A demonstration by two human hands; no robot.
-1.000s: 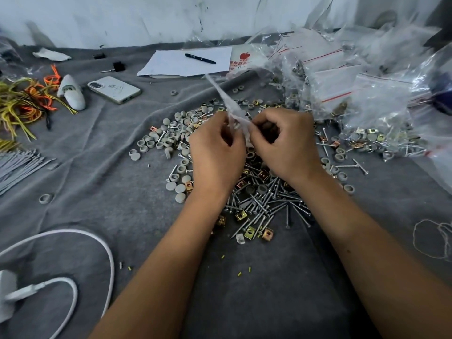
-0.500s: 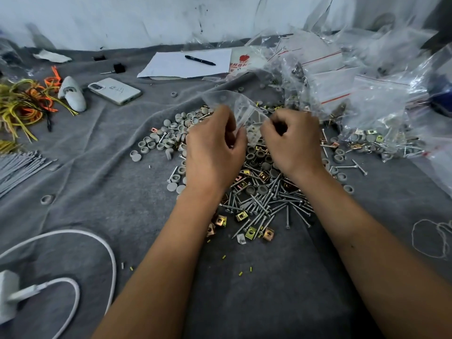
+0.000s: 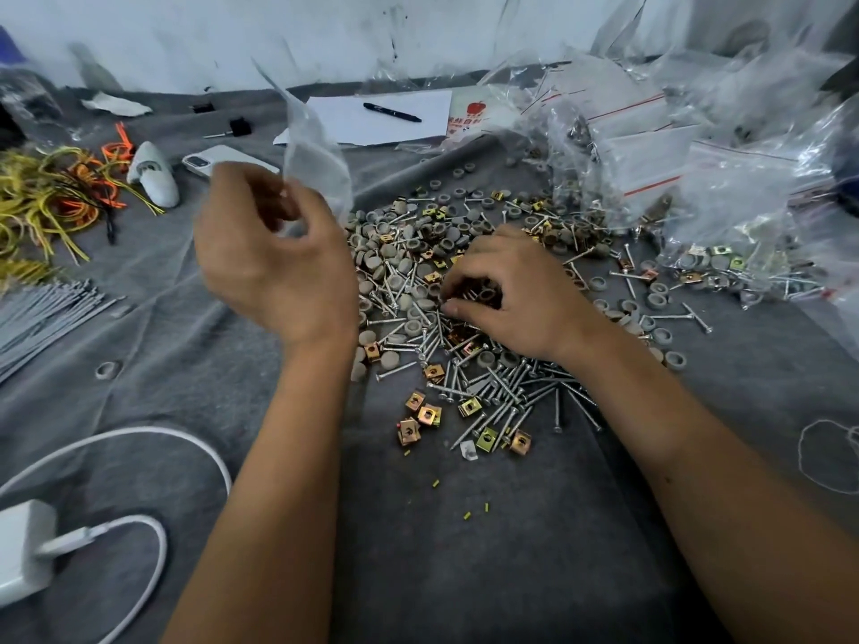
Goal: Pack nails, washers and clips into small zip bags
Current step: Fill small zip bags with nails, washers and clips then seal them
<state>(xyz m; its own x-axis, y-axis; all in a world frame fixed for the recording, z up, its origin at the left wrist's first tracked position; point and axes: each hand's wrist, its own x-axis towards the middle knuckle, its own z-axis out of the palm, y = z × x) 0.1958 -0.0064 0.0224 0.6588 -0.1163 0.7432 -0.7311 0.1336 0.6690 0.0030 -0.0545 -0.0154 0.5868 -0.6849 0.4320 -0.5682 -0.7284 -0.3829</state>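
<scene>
My left hand (image 3: pixel 274 267) is raised above the grey felt-covered counter (image 3: pixel 465 550), its grip pinched on the lower edge of a small clear plastic zip bag (image 3: pixel 316 151) that stands upright over the fingers (the hand is blurred, so I cannot tell exactly which fingers hold it). My right hand (image 3: pixel 511 295) is down on the heap of loose hardware, fingers curled and dug into it; whether that grip is clamped on any piece I cannot tell. The heap is mixed: silver metal nails (image 3: pixel 502 388) fan out toward me, round grey washers (image 3: pixel 399 253) crowd its far and left side, and brass-coloured square metal clips (image 3: pixel 420 416) dot its near edge. Right of it, touching its far edge, slumps a pile of clear filled bags with red zip lines (image 3: pixel 650 151). Left of my raised hand lie a white phone (image 3: pixel 204 161), a tangle of yellow and orange ties (image 3: pixel 56 202) and a bundle of grey cable ties (image 3: pixel 42 313) at the counter's left edge. A white charger with its looped cable (image 3: pixel 28 550) sits at the near left. Bare felt lies between my forearms.
</scene>
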